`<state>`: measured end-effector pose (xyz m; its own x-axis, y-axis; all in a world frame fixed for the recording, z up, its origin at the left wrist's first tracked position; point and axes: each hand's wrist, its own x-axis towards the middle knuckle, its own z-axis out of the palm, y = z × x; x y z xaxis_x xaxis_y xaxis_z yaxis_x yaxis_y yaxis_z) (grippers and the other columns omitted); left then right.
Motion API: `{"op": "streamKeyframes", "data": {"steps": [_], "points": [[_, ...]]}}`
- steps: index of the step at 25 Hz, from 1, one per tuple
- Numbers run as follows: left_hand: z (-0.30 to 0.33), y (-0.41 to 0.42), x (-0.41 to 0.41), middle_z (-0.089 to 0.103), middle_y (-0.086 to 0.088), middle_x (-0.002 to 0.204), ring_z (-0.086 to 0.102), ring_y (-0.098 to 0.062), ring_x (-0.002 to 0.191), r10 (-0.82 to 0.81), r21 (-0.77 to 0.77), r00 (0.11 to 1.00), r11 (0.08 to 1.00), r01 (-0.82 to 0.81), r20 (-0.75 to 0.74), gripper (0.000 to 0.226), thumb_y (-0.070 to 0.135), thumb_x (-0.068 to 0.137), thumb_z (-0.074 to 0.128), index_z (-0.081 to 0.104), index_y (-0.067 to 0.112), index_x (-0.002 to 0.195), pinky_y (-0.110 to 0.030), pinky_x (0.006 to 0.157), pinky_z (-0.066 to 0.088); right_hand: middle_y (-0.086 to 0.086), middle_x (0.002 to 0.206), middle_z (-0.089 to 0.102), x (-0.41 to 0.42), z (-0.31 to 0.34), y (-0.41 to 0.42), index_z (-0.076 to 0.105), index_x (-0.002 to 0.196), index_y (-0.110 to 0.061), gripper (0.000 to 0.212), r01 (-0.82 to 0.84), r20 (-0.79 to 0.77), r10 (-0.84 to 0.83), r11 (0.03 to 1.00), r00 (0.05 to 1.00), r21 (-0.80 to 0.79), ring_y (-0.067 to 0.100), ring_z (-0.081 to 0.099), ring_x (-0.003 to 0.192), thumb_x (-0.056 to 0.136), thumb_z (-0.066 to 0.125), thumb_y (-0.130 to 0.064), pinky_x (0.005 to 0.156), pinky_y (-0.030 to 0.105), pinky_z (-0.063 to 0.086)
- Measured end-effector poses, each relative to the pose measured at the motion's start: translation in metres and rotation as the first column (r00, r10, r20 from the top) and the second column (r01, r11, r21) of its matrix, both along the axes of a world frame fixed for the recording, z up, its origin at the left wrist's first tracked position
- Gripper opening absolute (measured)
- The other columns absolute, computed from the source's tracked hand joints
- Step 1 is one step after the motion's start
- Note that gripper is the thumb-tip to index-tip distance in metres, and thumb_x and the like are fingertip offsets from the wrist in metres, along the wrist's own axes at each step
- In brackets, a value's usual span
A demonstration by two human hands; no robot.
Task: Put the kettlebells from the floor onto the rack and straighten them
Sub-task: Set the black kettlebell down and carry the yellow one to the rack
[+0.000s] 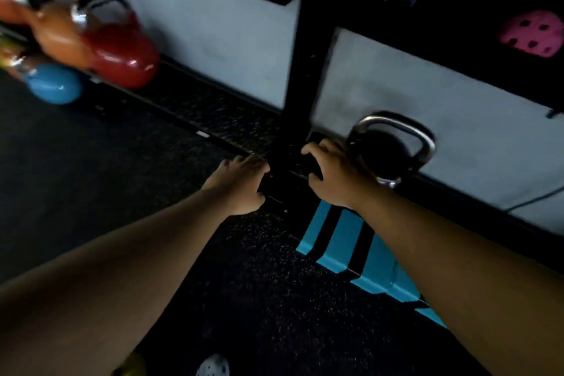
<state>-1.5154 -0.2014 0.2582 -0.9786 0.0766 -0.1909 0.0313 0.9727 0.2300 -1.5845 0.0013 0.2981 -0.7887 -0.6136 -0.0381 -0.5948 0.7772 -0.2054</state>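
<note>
Currently both my hands rest at the black steel rack upright (300, 76): left hand (241, 185) and right hand (331, 174) are curled, apparently gripping a dark object, too blurred to identify. Black kettlebell with steel handle (393, 146) sits just beside my right hand; red kettlebell (122, 55) well left.

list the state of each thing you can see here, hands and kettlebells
left hand: open, resting against the rack post base
right hand: on a dark object, grip unclear
black kettlebell: upright by the wall
red kettlebell: on the low rack
orange kettlebell: beside red
blue kettlebell: on the floor
</note>
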Motion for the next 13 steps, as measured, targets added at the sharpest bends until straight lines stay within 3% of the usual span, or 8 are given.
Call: {"op": "streamKeyframes", "data": {"steps": [6, 11, 13], "points": [[-0.057, -0.138, 0.19, 0.043, -0.002, 0.145, 0.041, -0.024, 0.131, 0.28, -0.052, 0.94, 0.96, -0.276, 0.196, 0.062, 0.032, 0.082, 0.062, 0.041, 0.026, 0.14, -0.043, 0.101, 0.037, 0.004, 0.125, 0.051, 0.122, -0.059, -0.166, 0.044, 0.129, -0.026, 0.041, -0.351, 0.149, 0.339, 0.934, 0.929, 0.067, 0.028, 0.045, 0.119, 0.09, 0.056, -0.03, 0.1, 0.043, 0.036], [-0.121, -0.227, 0.357, 0.049, -0.005, 0.138, 0.047, -0.029, 0.125, 0.55, -0.062, 0.766, 0.824, -0.564, 0.333, 0.061, 0.036, 0.078, 0.06, 0.044, 0.027, 0.137, -0.044, 0.097, 0.04, 0.002, 0.123, 0.053, 0.244, -0.135, -0.273, 0.044, 0.128, -0.028, 0.042, -0.577, 0.258, 0.537, 0.809, 0.803, 0.109, 0.026, 0.046, 0.117, 0.088, 0.057, -0.031, 0.1, 0.043, 0.038], [-0.149, -0.247, 0.42, 0.05, -0.005, 0.137, 0.048, -0.029, 0.124, 0.59, -0.066, 0.71, 0.784, -0.617, 0.384, 0.06, 0.041, 0.08, 0.06, 0.045, 0.027, 0.136, -0.044, 0.096, 0.042, 0.001, 0.121, 0.053, 0.288, -0.162, -0.3, 0.045, 0.125, -0.029, 0.039, -0.602, 0.308, 0.546, 0.788, 0.779, 0.127, 0.025, 0.047, 0.115, 0.088, 0.058, -0.032, 0.098, 0.045, 0.041]]}}
